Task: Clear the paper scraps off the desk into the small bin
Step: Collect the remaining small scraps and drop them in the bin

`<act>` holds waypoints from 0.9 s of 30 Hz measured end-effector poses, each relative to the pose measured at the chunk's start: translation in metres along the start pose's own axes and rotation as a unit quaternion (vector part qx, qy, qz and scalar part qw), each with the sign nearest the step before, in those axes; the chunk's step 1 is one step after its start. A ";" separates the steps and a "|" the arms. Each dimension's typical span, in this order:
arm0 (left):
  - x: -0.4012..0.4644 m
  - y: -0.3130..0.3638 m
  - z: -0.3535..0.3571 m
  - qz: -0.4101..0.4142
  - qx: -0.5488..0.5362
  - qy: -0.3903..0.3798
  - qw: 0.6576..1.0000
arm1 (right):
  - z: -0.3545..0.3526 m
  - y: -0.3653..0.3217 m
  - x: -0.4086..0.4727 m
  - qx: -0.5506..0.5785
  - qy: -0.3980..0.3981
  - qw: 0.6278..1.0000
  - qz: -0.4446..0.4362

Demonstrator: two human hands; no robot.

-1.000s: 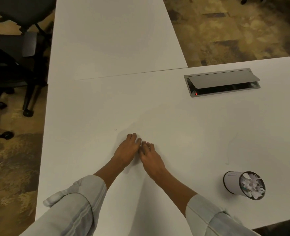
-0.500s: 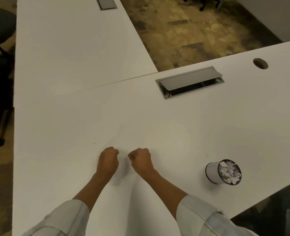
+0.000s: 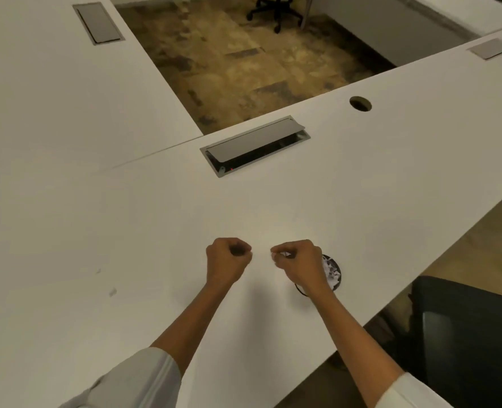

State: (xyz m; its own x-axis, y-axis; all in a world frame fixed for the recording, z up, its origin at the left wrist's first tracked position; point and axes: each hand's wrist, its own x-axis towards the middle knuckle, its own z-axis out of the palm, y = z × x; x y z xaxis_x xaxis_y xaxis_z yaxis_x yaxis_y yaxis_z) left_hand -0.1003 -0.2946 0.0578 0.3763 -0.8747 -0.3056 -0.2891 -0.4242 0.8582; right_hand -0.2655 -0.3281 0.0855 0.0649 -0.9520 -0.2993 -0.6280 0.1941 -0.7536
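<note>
Both hands up over the white tabletop, curled into fists, side by side with a gap between them.

Left hand: grip clenched. Whether it has anything inside, cannot tell; a pale speck at the finger edge is too small to read.

Right hand: grip clenched on paper scraps; white bits show between thumb and curled fingers.

Small bin: stands on the tabletop, near the front edge, mostly hidden behind the right hand and wrist. Visible part shows a dark rim and white scraps piled inside. Right fist sits just left of the bin opening, overlapping it in view; cannot tell if it touches.

Elsewhere on the tabletop: a cable hatch with its lid tilted open, well beyond the hands, and a round cable hole further right. Two faint small marks left of the left forearm, too blurred to say whether they are scraps.

Dark chair seat off the front-right tabletop edge.
</note>
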 end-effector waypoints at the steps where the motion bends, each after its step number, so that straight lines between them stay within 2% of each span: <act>1: -0.005 0.010 0.016 0.013 -0.003 -0.020 1.000 | -0.020 0.007 -0.001 -0.017 0.011 1.000 0.007; 5: -0.024 0.044 0.076 0.060 0.002 -0.101 0.993 | -0.080 0.036 0.002 -0.084 0.030 0.996 0.026; 11: -0.027 0.060 0.124 0.108 0.051 -0.130 0.984 | -0.106 0.064 0.008 -0.153 0.000 0.987 0.045; 17: -0.022 0.060 0.129 0.131 0.085 -0.168 0.973 | -0.103 0.070 0.010 -0.160 -0.034 0.985 0.046; 23: -0.017 0.067 0.119 0.144 0.085 -0.216 0.962 | -0.108 0.069 0.014 -0.113 -0.063 0.988 0.086; 27: -0.012 0.073 0.113 0.108 0.056 -0.245 0.962 | -0.115 0.067 0.017 -0.114 -0.069 0.987 0.085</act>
State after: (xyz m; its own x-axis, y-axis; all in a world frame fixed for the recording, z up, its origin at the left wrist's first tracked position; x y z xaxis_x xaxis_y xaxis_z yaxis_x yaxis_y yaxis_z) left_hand -0.2252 -0.3412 0.0772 -0.1553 -0.9393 -0.3061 -0.4172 -0.2185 0.8822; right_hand -0.3955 -0.3584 0.0977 0.0390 -0.8656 -0.4992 -0.7959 0.2752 -0.5393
